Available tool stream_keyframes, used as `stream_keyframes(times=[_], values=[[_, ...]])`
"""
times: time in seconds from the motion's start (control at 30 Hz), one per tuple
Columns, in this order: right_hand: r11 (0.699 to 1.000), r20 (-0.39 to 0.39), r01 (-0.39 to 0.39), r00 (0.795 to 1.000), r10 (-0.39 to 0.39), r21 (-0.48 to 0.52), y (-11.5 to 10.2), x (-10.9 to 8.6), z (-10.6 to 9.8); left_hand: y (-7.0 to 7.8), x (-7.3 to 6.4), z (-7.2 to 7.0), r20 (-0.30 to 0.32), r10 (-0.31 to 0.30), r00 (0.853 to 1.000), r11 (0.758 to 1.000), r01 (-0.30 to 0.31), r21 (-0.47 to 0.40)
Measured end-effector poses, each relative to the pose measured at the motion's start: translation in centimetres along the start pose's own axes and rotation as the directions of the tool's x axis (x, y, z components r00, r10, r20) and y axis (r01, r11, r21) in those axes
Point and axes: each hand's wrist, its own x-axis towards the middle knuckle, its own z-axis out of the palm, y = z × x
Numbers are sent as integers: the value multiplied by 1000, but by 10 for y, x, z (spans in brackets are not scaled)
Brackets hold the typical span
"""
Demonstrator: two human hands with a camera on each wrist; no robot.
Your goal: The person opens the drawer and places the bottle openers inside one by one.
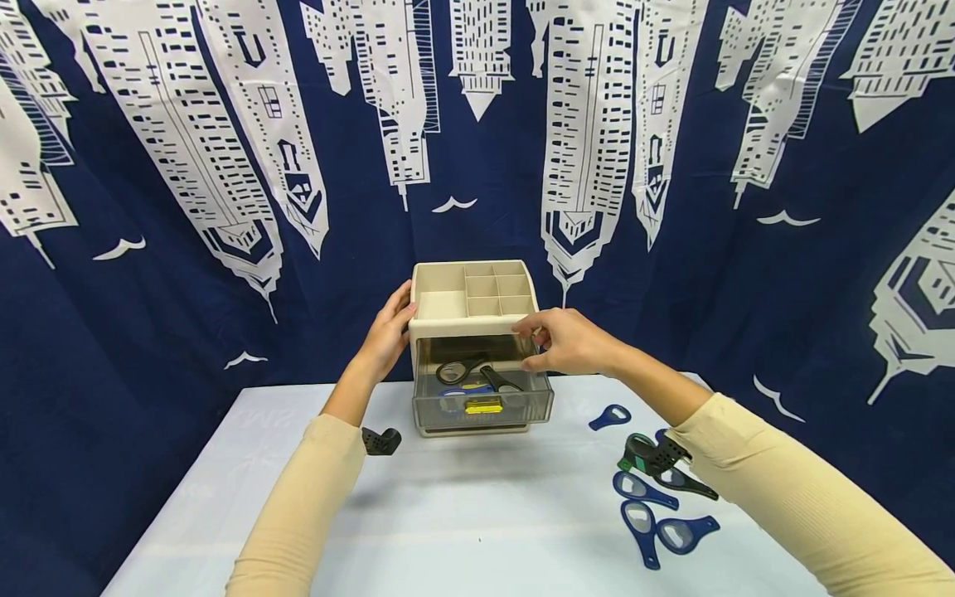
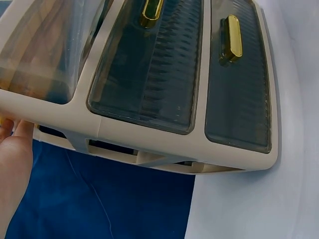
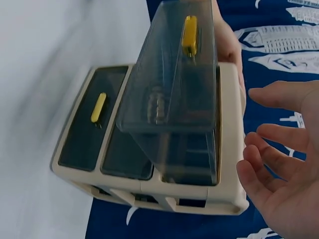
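Observation:
A beige drawer unit (image 1: 476, 327) with a compartmented top stands on the table. Its top drawer (image 1: 448, 410), clear grey with a yellow handle (image 1: 483, 406), is pulled out. Inside it lie a black-rimmed magnifying glass (image 1: 452, 373) and other black and blue pieces, partly hidden by the drawer front. My left hand (image 1: 387, 330) rests against the unit's left side, thumb near its top edge. My right hand (image 1: 570, 342) hovers at the unit's upper right front, fingers loosely bent and holding nothing; in the right wrist view its fingers (image 3: 281, 134) are apart from the unit.
Several blue magnifying glasses (image 1: 638, 522) lie on the table's right side, beside a black-and-green tape measure (image 1: 636, 452) and a dark magnifying glass (image 1: 694, 484). Two lower drawers (image 2: 239, 94) are shut. A navy curtain (image 1: 477, 232) with white buildings hangs behind.

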Motion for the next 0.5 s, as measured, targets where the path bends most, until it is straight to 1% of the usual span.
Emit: stream_keyframes(times=[0.07, 0.27, 0.37, 0.5], values=[[999, -13, -4, 1000, 5, 40, -2, -5, 2, 0, 0, 0, 3, 1, 1000, 1000, -1, 2], [987, -62, 27, 998, -17, 160, -13, -21, 13, 0, 1, -1, 5, -1, 1000, 1000, 1, 1], [974, -80, 41, 997, -23, 224, -19, -31, 21, 0, 0, -1, 0, -2, 1000, 1000, 2, 0], [942, -78, 46, 997, -21, 333, -25, -43, 34, 0, 0, 0, -9, -1, 1000, 1000, 1, -5]])
